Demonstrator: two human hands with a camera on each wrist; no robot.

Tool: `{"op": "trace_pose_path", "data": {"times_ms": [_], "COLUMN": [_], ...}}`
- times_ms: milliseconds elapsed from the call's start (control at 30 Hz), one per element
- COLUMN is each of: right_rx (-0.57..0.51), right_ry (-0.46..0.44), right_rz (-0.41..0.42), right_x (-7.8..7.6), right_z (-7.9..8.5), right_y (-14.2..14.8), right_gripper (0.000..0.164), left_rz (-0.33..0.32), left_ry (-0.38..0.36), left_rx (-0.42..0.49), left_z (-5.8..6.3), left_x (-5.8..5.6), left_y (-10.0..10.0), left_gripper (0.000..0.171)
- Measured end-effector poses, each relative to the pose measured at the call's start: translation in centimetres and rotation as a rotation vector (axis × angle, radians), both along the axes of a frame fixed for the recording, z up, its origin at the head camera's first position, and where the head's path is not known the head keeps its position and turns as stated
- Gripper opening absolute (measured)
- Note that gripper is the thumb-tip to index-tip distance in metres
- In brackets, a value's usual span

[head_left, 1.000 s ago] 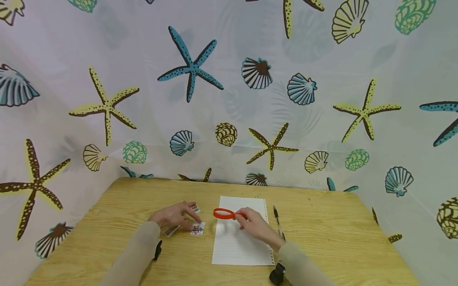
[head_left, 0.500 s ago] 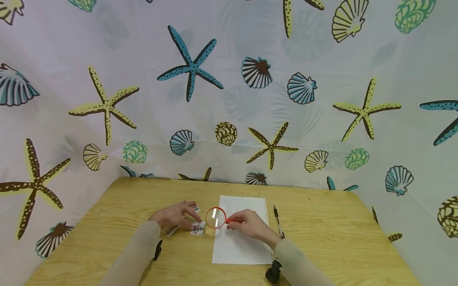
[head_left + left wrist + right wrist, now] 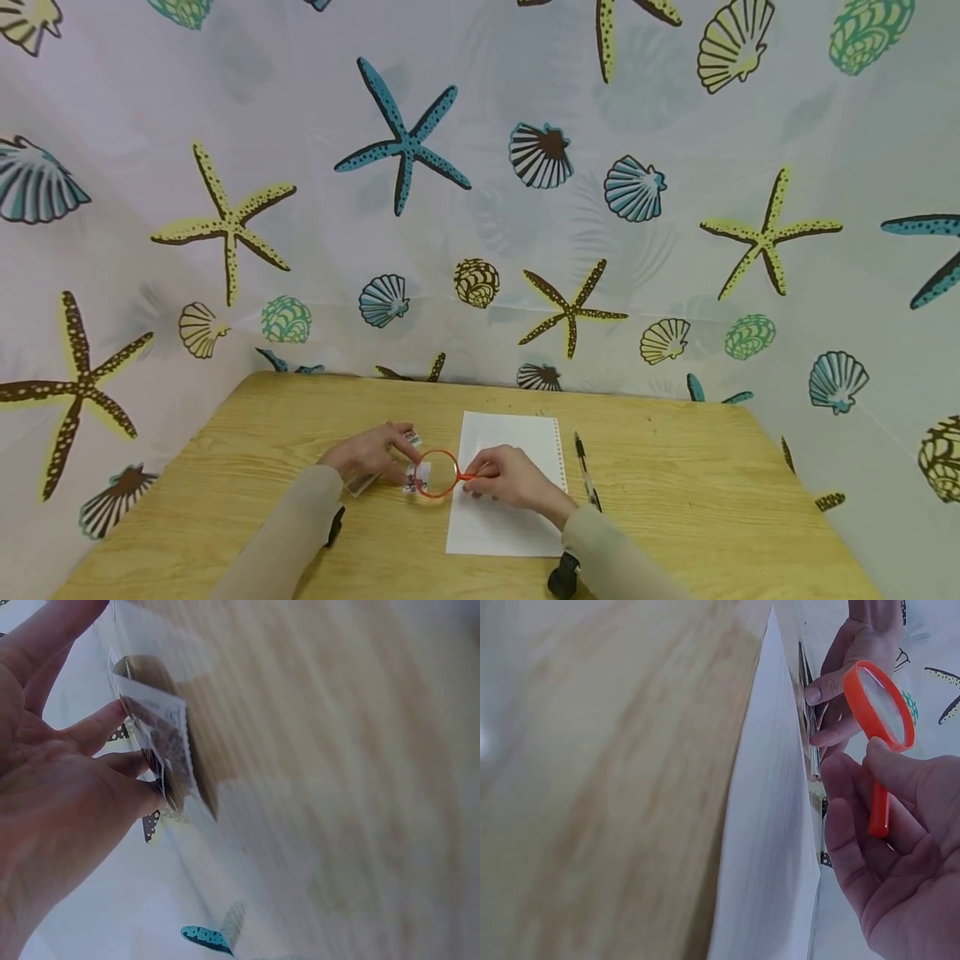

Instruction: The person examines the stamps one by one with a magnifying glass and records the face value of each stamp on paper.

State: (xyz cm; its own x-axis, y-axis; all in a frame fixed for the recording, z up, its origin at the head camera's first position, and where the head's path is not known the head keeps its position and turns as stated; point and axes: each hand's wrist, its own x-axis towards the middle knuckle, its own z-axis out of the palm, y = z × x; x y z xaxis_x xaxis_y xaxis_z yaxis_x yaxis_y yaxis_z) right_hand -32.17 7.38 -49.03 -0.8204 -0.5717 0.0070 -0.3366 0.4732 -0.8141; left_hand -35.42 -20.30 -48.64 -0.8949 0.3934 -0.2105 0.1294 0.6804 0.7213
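Observation:
My right hand (image 3: 510, 477) pinches the handle of a red-rimmed magnifying glass (image 3: 458, 477) between thumb and fingers. Its round lens is tilted, and in the head view its left part overlaps a small stamp-like picture (image 3: 412, 480). With spread, slightly bent fingers, my left hand (image 3: 370, 451) rests at these pictures, fingertips at the edge of that one. A second picture (image 3: 412, 437) shows beyond the fingers; another (image 3: 361, 484) lies partly hidden beneath the palm. The left wrist view shows fingertips touching a piece with a serrated white edge (image 3: 177, 727).
A lined sheet of paper (image 3: 506, 532) with punched holes lies under the right hand. To its right is a black-and-clear pen (image 3: 587, 471). The wooden table (image 3: 697, 492) meets a shell-and-starfish patterned curtain (image 3: 450, 225) at the back and sides.
The right hand has carried the magnifying glass left and slightly toward the person, turning the lens from nearly edge-on to facing the camera. The left hand stays about where it was.

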Motion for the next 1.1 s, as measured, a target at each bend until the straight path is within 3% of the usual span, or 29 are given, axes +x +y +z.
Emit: {"op": "trace_pose_path", "data": {"times_ms": [433,1100], "right_rx": [0.065,0.051], "right_ry": [0.156,0.177], "right_rz": [-0.041,0.000], "right_x": [1.0,1.7], "right_z": [0.4,0.4], "right_y": [-0.1,-0.7], "right_gripper": [0.008,0.006], "left_rz": [-0.025,-0.065], "left_ry": [0.036,0.070], "left_rx": [-0.021,-0.023], "left_z": [0.0,0.0], "left_x": [-0.1,0.1], "left_y": [0.3,0.1], "left_gripper": [0.022,0.024]}}
